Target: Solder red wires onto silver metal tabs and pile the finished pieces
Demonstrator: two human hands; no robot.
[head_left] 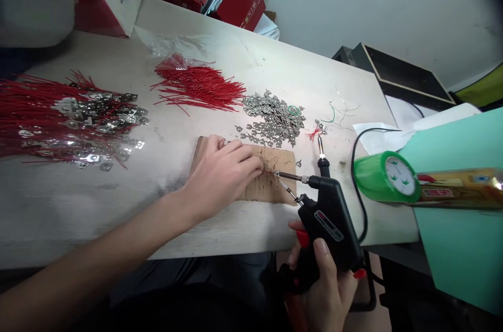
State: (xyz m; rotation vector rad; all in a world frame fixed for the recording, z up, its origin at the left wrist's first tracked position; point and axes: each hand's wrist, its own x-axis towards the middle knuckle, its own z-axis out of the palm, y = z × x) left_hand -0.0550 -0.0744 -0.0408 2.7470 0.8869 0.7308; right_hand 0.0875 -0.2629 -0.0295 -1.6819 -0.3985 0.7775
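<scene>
My right hand (pixel 330 274) is wrapped round the handle of a black soldering gun (pixel 328 217) with a red trigger. Its metal tip meets the end of a thin feed tube over a piece of brown cardboard (pixel 281 193). My left hand (pixel 226 172) rests on that cardboard with its fingers pinched together. A short bit of red wire (pixel 268 170) shows between those fingertips and the soldering tip; the rest is hidden by the hand. Just behind the cardboard lies a pile of small metal contact tabs (pixel 273 114).
Loose red wires (pixel 204 86) lie behind, partly in a clear bag. Red wires with tabs attached (pixel 98 117) are heaped at left. A second soldering iron (pixel 322 151), a black cord (pixel 353 154) and a green tape roll (pixel 385 177) are on the right. Red boxes (pixel 239 4) stand at the back.
</scene>
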